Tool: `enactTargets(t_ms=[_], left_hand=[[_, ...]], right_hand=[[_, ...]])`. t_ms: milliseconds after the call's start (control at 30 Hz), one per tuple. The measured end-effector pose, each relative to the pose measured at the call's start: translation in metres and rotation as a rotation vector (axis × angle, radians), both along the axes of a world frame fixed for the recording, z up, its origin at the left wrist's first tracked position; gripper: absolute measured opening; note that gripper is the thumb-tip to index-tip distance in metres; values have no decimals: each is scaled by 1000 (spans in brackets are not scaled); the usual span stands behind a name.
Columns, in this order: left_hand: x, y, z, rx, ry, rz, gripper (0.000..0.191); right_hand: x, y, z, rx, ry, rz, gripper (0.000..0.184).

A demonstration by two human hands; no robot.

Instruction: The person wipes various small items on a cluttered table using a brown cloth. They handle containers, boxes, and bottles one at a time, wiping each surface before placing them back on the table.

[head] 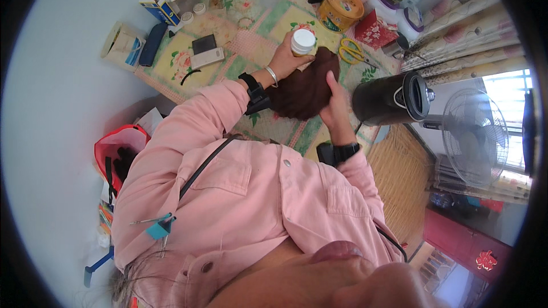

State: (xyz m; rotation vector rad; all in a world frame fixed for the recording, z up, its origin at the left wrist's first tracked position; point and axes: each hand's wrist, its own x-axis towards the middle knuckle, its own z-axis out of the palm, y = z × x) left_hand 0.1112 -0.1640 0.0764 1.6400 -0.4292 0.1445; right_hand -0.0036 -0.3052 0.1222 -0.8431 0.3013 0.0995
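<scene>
A small bottle with a white cap (pixel 303 41) is gripped in my left hand (pixel 286 60), above the far side of a dark brown cloth bundle (pixel 299 90). My right hand (pixel 335 105) holds the right side of the bundle, thumb on top and the other fingers mostly hidden. The bundle is over a table with a flowered cover (pixel 239 107). Yellow-handled scissors (pixel 352 51) lie with their handles open, just right of the bundle.
A black lidded container (pixel 389 99) stands right of my right hand. Beyond are a round yellow tin (pixel 341 9) and a red box (pixel 375 30). A light-coloured phone-like case (pixel 207 57) and a dark flat object (pixel 204 44) lie left. A fan (pixel 474 137) stands far right.
</scene>
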Motion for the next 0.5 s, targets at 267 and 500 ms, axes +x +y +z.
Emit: enactTargets(t_ms=[267, 500], left_hand=[[126, 15, -21, -211, 348, -55, 48], [223, 2, -18, 475, -175, 301, 50]], right_hand=[[-49, -50, -65, -2029, 34, 277, 62], [-37, -51, -83, -2258, 121, 386, 62]])
